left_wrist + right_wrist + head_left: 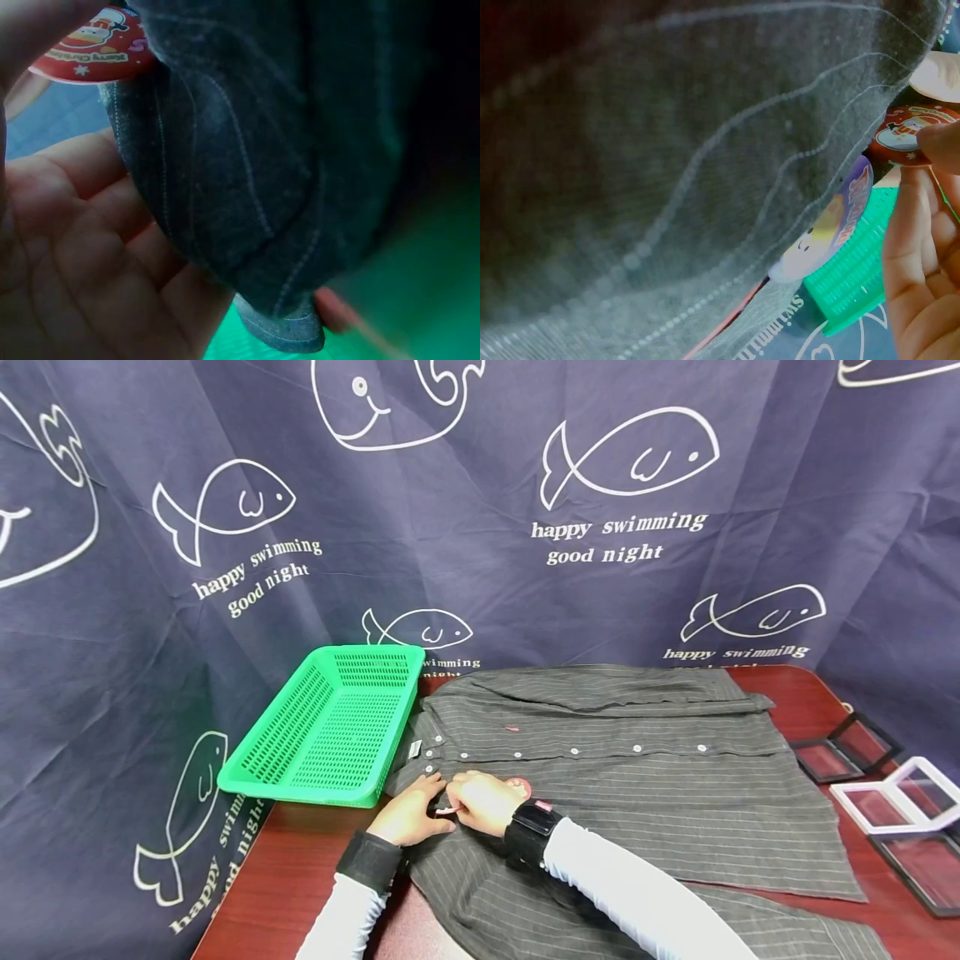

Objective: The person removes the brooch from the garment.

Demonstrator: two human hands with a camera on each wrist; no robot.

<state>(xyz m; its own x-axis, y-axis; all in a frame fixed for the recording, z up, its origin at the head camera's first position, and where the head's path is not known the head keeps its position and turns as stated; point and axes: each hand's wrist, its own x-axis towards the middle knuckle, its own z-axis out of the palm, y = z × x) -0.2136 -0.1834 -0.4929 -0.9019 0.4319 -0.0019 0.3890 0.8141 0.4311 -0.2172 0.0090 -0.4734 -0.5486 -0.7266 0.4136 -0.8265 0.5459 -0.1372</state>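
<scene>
1. Judging by the grip, probably busy fixing a red round badge (pixel 900 136) to the collar end of a striped shirt (pixel 637 802), spread on the counter (pixel 300 852) just right of the green basket (pixel 345 727).
2. Of the two hands, pinching that badge narrowly in the right hand (pixel 483 802), near the basket's front right corner.
3. Laying the left hand (pixel 408 810) on the shirt, closer to the basket, with fairly straight fingers partly behind the cloth; impossible to tell whether gripping it.
4. Apparently calling next for steadying the cloth, seating the badge flat and checking the fastening before letting go; no view of any clasp or pin, so no telling whether already attached.
5. Counting one basket, one shirt and eight visible white buttons (pixel 574 751), all right of the basket.
6. Counting at least two badges, including a second red badge (pixel 519 788) on the shirt, farther right of the basket; unclear whether to add a purple-edged disc (pixel 821 229) as a third.
7. Counting three frames, well right of the basket: one black hinged frame (pixel 847 757), one white hinged frame (pixel 903 805), one partly cut-off black frame (pixel 902 875).
</scene>
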